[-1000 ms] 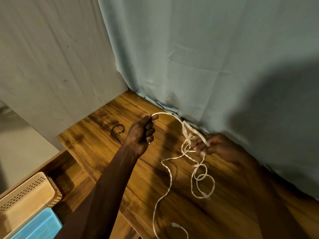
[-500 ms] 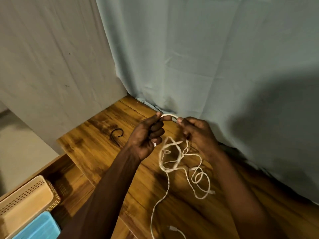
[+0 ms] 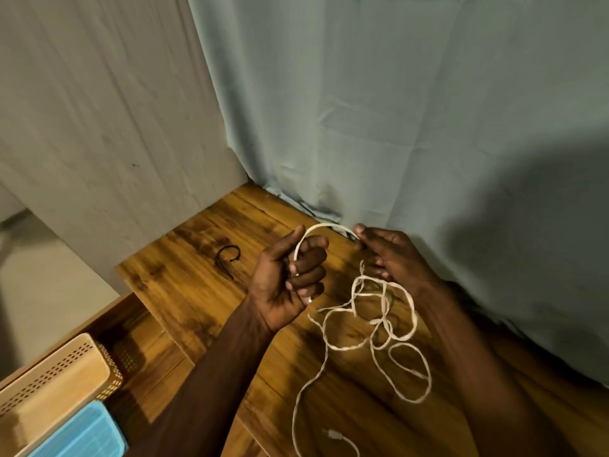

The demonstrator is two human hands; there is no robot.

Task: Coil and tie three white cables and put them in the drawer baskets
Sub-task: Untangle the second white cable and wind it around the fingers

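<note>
— Two hands are working one cable [image 3: 369, 328] just now. The left hand [image 3: 290, 278] is curling its fingers round one end, its grip closed on it, and the right hand [image 3: 392, 255] is pinching the same strand a little further along, so a short arch is standing between them over the tabletop [image 3: 184, 272].

— Which step, would you say?

— Coiling, barely begun, I'd judge. Most of the cable is lying loose and looped on the wood below the right hand, with a plug [image 3: 333, 435] trailing near the front edge. Next, the right hand should be feeding slack round into the left hand's grip, loop upon loop.

— And the tie?

— A dark tie [image 3: 227, 262] is lying apart, left of the hands.

— The other cables?

— Not showing. The baskets [image 3: 56, 384] are cut off at the corner, and I cannot tell what they are holding.
</note>
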